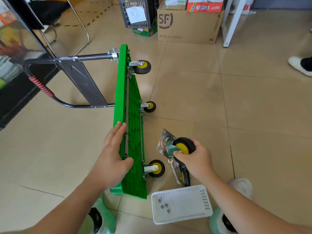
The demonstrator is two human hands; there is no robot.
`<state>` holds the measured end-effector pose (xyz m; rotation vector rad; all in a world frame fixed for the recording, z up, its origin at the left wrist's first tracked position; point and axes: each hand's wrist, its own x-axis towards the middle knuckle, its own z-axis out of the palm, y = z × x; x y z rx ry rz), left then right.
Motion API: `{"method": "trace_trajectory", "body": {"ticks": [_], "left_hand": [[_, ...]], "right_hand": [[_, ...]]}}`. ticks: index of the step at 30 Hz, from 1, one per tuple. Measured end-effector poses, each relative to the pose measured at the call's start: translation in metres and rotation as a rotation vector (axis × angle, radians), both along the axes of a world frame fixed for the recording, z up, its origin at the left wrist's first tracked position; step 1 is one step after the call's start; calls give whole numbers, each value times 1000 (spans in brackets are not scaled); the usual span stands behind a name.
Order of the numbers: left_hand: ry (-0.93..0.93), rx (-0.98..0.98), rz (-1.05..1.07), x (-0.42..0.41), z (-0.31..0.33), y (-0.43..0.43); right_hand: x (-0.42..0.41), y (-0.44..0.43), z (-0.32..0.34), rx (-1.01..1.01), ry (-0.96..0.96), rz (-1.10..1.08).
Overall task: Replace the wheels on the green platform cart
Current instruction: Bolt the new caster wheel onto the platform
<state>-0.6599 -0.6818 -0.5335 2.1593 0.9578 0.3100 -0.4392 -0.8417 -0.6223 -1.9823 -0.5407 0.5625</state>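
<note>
Green cart [120, 92] is resting on edge, flat-fingered left hand [113, 154] steadying it, right hand [197, 159] clamping fingers round a wheel [183, 147] to fit.

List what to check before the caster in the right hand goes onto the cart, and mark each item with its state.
1. Cart steadied: ok. The left hand rests on the upper edge of the cart, which stands on its side.
2. Grip on the part: ok. The right hand holds the caster by its wheel.
3. Mounting spot free: ok. Three mounted casters show, and there is none by the left hand.
4. Bolt holes clean: cannot tell.
5. Nuts ready: ok. They lie in the basket.
6. Wrench near: ok. It lies on the floor below the right hand.
</note>
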Motion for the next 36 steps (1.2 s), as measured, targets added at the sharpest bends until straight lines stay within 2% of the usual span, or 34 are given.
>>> {"method": "trace_trajectory", "body": {"ticks": [7,18,36], "left_hand": [[-58,-93,24,-3,-7,3],[-102,-168,99,-6,-7,2],[-89,-187,133,-4,2,-3]], "right_hand": [[-29,13,34,251,232,178],[-31,30,30,350,519,327],[-35,54,-8,365,704,320]]}}
